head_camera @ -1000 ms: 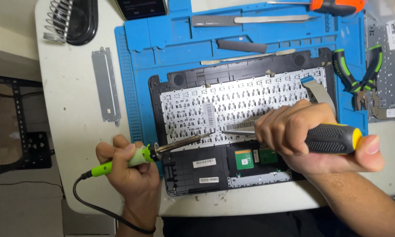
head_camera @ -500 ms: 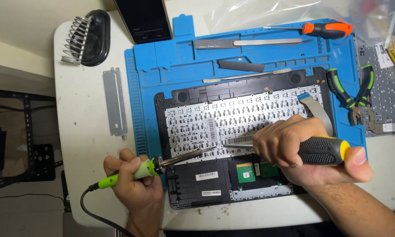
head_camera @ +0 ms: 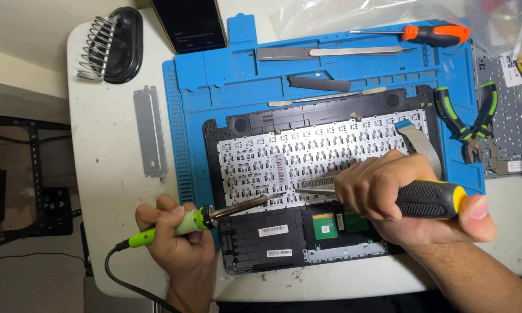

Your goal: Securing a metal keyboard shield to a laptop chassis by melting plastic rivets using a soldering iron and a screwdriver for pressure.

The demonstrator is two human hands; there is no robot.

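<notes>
Item: upturned black laptop palmrest with white-backed keyboard (head_camera: 307, 156), lying on blue silicone repair mat (head_camera: 226, 75). Left hand (head_camera: 177, 243) clenched around green-handled soldering iron (head_camera: 203, 217), tip at keyboard's lower edge. Right hand (head_camera: 400, 200) grasps black-and-yellow-handled screwdriver (head_camera: 429, 199), blade beside the tip. Step judged: freeing the keyboard's fastening points; care needed to keep heat on one spot.

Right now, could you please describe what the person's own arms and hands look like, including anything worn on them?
Both hands are bare, with no gloves, and no rings or watch show. The left hand enters from the bottom edge, visible only to the wrist, with no sleeve in sight. The right hand leads into a bare forearm with fine dark hair, running to the bottom right corner; no sleeve shows there either.
</notes>
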